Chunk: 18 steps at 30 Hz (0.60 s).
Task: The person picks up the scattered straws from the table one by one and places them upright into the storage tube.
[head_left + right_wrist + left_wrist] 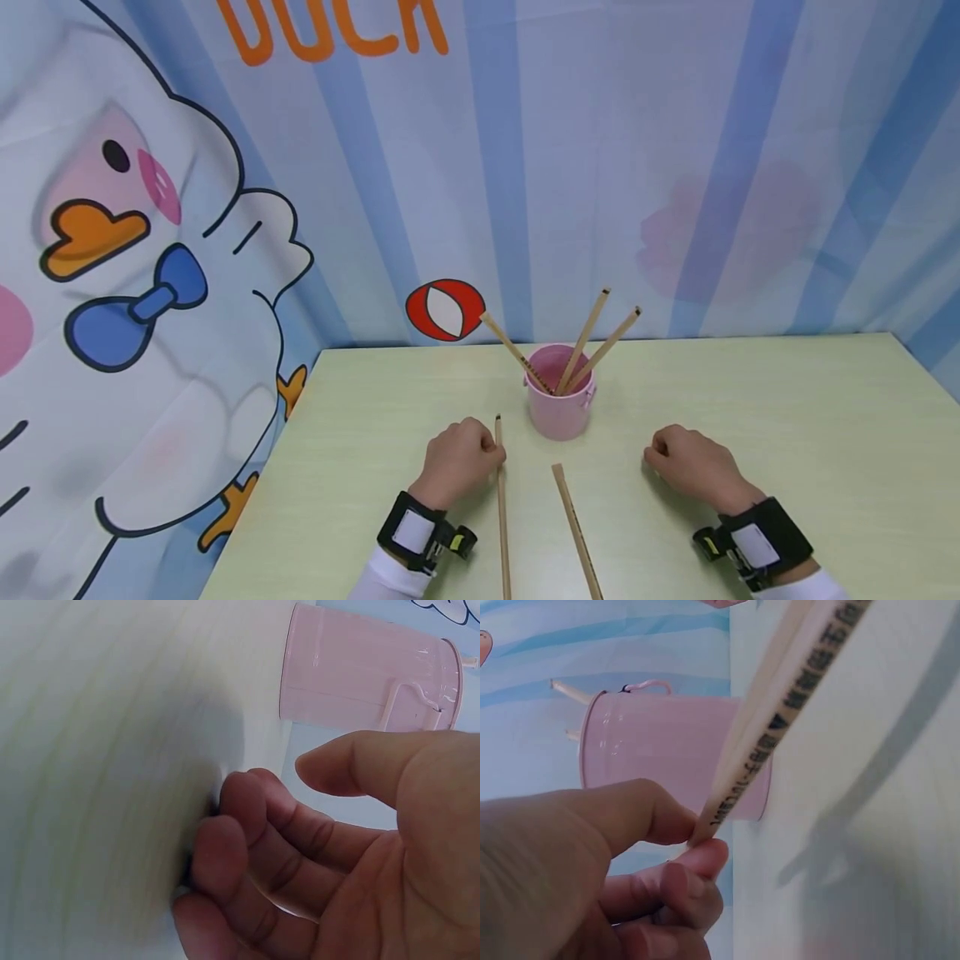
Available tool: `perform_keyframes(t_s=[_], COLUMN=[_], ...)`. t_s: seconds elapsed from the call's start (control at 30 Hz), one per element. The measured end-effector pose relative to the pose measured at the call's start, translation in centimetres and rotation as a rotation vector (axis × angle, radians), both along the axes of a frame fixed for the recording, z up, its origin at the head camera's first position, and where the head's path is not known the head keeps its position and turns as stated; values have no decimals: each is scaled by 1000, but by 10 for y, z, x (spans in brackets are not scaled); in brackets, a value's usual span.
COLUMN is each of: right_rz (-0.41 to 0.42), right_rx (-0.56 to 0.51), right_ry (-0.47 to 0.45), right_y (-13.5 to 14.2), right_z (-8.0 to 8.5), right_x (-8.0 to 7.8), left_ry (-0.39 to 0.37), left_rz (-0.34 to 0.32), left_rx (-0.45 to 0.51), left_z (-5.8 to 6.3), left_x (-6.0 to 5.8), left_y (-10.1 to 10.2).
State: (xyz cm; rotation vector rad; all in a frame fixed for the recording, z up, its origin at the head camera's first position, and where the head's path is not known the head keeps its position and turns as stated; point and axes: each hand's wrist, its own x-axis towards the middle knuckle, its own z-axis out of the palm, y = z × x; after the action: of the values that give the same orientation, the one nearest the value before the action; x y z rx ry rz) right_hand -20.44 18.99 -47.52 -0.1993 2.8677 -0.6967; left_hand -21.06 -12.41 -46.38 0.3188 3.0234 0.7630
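My left hand (pixel 459 458) pinches a wooden chopstick (pixel 502 517) near its far end, between thumb and index finger. Dark printed characters run along this chopstick (pixel 769 739) in the left wrist view, where it slants up from the table. Beside it, a second chopstick (pixel 576 529) lies on the table, touched by neither hand. A pink bucket (pixel 558 417) stands just beyond, with several chopsticks (pixel 585 337) leaning out of it. To the right, my right hand (pixel 697 467) rests on the table with loosely curled fingers (pixel 244 802), and nothing is between them and the thumb.
The pale table (pixel 825 417) reaches back to a blue striped cloth (pixel 570 167) with a cartoon duck (pixel 150 400) on its left side. Small handles stick out from the bucket's sides. A band with a camera is strapped around each wrist.
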Motion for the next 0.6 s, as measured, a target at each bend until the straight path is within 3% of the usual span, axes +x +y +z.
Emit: perform_keyframes(t_s=[0.6], right_rz=[7], right_rx=[-15], right_ry=[14], right_y=[0], right_z=[-1], right_x=[0], left_ry=[157], left_rz=[111], left_rx=[108], left_z=[17], left_x=[-4], left_y=[-13])
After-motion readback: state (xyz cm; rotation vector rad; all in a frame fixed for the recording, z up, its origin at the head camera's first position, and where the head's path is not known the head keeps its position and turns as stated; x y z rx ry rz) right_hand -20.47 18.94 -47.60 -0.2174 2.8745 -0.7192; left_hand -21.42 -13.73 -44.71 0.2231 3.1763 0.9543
